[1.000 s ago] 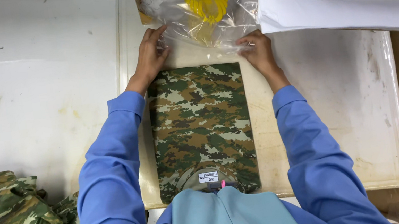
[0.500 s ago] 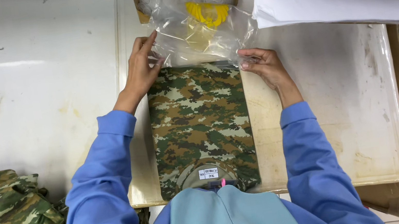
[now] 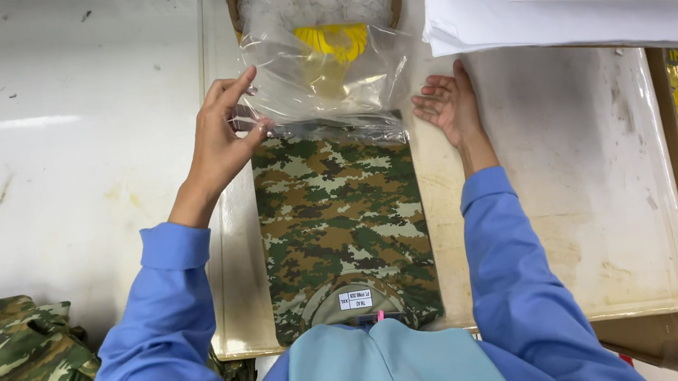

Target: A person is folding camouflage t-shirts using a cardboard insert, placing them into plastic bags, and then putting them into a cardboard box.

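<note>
Lying folded on a cream board [image 3: 554,213] on the tabletop [image 3: 58,141], camouflage garment [image 3: 342,225] meets clear plastic bag [image 3: 323,78] at its far edge. Left hand [image 3: 224,140] pinches the bag's mouth; right hand [image 3: 449,104] rests flat, fingers spread, just beside it.

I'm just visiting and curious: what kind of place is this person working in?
Probably a clothing packing station in a garment workshop. A folded camouflage shirt lies on a board, the left hand holds a clear plastic bag at its end, and more camouflage clothes are piled nearby.
</note>
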